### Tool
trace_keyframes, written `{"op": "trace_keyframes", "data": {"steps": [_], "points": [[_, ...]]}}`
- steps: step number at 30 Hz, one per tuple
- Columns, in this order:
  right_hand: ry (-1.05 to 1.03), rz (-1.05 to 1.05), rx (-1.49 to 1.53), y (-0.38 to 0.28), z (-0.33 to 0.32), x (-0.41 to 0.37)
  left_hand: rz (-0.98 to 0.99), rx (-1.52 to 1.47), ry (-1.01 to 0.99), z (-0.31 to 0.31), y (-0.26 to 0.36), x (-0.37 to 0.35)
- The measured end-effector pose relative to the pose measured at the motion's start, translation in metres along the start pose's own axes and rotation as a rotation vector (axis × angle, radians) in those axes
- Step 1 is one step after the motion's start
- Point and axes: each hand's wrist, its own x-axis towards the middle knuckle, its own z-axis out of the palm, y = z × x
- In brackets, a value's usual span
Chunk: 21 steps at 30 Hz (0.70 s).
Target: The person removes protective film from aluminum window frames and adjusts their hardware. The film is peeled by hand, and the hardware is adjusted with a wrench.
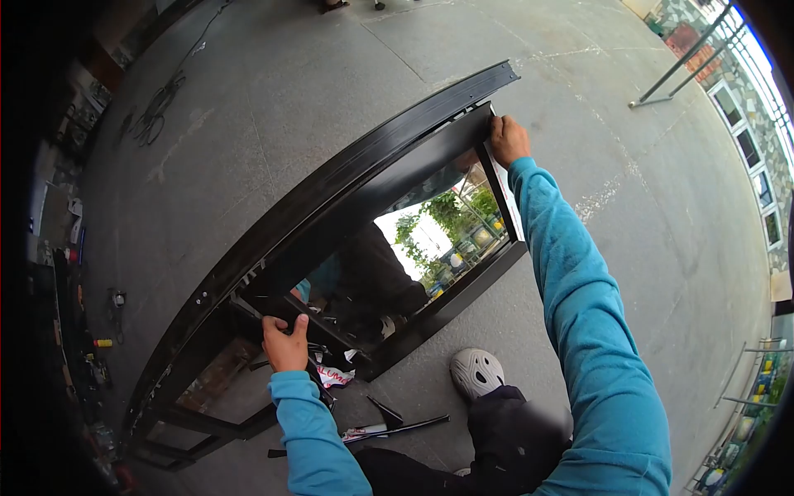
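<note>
A window sash (451, 293) with a black frame and mirror-like glass stands tilted in front of me, reflecting plants and a dark-clothed figure. It lies along a long black outer window frame (331, 178), whose rail looks curved in this wide view. My right hand (509, 140) is closed round the sash's upper right corner. Near the sash's lower left corner, my left hand (285, 343) is closed on the frame with its thumb up; its other fingertips are partly hidden. Further left, the outer frame has more openings (198, 422).
Black profile offcuts (418, 426) and white wrapping with red letters (333, 376) lie near my grey clog (477, 374). Tools and a cable (117, 302) are on the concrete at left. A metal stand (653, 101) is at upper right.
</note>
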Motion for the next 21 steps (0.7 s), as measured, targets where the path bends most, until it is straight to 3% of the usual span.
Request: {"op": "trace_keyframes", "data": {"steps": [4,6,7,9,11,13,14,17,18,19,21], "points": [[0.110,0.044,0.113,0.002,0.011,-0.012,0.020,0.027,0.019,0.001,0.000,0.001],[0.320,0.231,0.120,0.008,0.017,-0.020,-0.006,0.023,0.009,0.000,-0.003,0.000],[0.316,0.228,0.114,-0.003,0.010,-0.027,-0.016,0.010,0.000,0.001,-0.001,0.001],[0.408,0.759,1.040,-0.023,0.000,-0.043,-0.013,-0.009,0.004,0.002,-0.001,0.001],[0.462,0.713,1.166,-0.008,0.011,-0.049,-0.015,-0.012,0.000,0.000,-0.003,0.002],[0.395,1.070,1.845,0.018,0.011,-0.037,0.012,0.001,0.009,0.000,-0.002,0.002],[0.106,1.021,1.982,0.044,0.012,-0.039,-0.002,-0.018,0.008,-0.001,0.000,0.001],[0.096,0.954,1.876,0.059,-0.020,-0.090,0.001,-0.032,0.020,0.002,-0.003,0.002],[-0.079,0.968,1.752,0.066,-0.045,-0.123,-0.008,-0.031,0.011,0.001,-0.003,0.002],[-0.154,1.035,1.400,0.070,-0.075,-0.168,-0.009,-0.038,0.001,0.001,-0.005,0.003],[-0.331,0.974,0.841,0.100,-0.156,-0.277,0.050,-0.014,0.050,0.005,-0.009,0.002]]}}
